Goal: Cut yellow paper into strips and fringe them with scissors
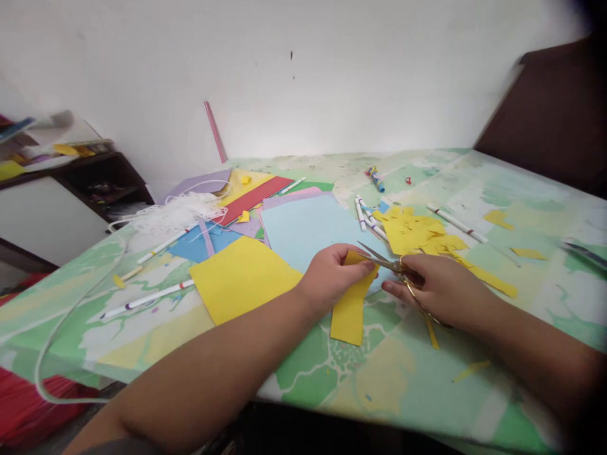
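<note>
My left hand point(332, 273) is closed on a strip of yellow paper point(348, 316), which hangs down towards the table's front edge. In my right hand point(439, 287) is a pair of scissors point(389, 263) with gold-coloured handles. Its blades are parted and reach across the top of the strip by my left fingertips; whether they bite into the paper I cannot tell. Left of my left hand lies a larger yellow sheet point(241, 275). Behind both hands is a light blue sheet point(308, 227). A heap of cut yellow paper pieces point(417, 230) lies beyond my right hand.
A patterned cloth point(360, 379) covers the table against the wall. White string point(175, 212) is bundled at the left, near a red sheet point(256, 199) and a marker point(147, 299). Another marker point(458, 223) and a dark blade point(585, 254) lie on the right.
</note>
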`<state>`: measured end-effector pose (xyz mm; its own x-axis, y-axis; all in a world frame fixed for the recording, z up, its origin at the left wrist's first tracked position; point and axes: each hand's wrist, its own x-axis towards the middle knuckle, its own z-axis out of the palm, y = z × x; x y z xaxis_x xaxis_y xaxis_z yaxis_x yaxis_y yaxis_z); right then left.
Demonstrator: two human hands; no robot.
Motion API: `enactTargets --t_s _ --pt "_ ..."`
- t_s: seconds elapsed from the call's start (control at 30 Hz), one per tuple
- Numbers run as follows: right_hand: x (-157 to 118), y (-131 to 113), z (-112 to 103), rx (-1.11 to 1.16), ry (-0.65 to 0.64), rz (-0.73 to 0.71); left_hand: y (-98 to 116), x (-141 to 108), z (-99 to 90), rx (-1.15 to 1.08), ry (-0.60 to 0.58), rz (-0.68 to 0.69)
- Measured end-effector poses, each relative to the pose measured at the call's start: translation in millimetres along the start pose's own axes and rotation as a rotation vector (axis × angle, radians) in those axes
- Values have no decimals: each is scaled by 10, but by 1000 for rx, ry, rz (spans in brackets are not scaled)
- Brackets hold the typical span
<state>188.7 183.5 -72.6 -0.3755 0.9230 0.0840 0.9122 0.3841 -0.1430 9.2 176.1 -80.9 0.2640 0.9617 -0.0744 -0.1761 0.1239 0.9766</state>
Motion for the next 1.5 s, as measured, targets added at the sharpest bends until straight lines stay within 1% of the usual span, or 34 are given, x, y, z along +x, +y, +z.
enactTargets --t_s 0.17,0.27,0.4,0.63,0.77,0.9,1.03,1.17,1.33,1.5 --pt "0 10 13 13 -29 38 -27 24 -27 10 40 8" --pt "3 17 26 24 -50 32 -34 33 -28 54 63 25" --pt "5 8 27 22 -46 24 -29 23 -13 103 87 33" --pt "0 2 13 23 -43 9 -43 3 5 107 49 38" --pt "-5 14 18 8 -37 -30 -50 -5 4 117 81 17" --pt "-6 15 21 -2 -38 -29 -33 -18 6 129 92 -9" --pt "-2 17 23 1 -46 -12 -9 -23 5 150 66 -32" --pt "2 31 33 -1 -41 -28 -3 -14 -16 142 44 -44" --pt "10 45 34 -4 -25 -44 9 0 -35 103 -31 -71" --pt "21 46 17 -2 -39 -38 37 -5 -35 111 -26 -83"
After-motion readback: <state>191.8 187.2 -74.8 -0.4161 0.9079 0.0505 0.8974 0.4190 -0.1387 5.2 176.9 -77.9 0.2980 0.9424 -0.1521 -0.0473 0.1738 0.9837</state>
